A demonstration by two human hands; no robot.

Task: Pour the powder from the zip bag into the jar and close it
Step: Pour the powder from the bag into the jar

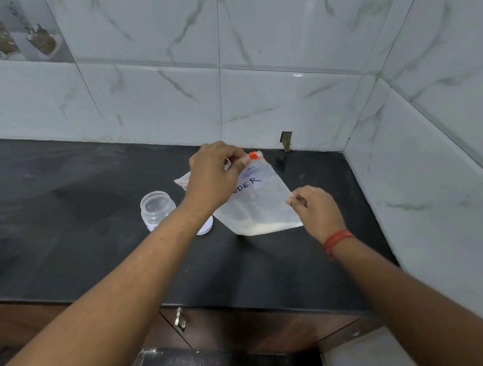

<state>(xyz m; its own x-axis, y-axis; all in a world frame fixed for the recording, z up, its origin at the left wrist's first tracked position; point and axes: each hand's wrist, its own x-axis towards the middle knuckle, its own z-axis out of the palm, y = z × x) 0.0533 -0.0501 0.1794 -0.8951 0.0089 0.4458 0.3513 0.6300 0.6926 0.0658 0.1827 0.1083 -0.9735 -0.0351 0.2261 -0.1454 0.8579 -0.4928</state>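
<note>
Clear and open, the jar (157, 207) stands on the dark table (59, 241) at left, seemingly empty, its white lid (206, 228) just right of it. Your left hand (212, 178) pinches the bag (257, 201) by its orange slider (254, 155); your right hand (317, 211) pinches its right edge. Thin soft film, probably slippery; white powder (268, 229) sits low, so keep hold of the corners.

We see a clear plastic zip bag (257, 201), a transparent plastic jar (157, 207), a matt black stone counter (60, 227), and glossy marbled tiles (273, 42).
</note>
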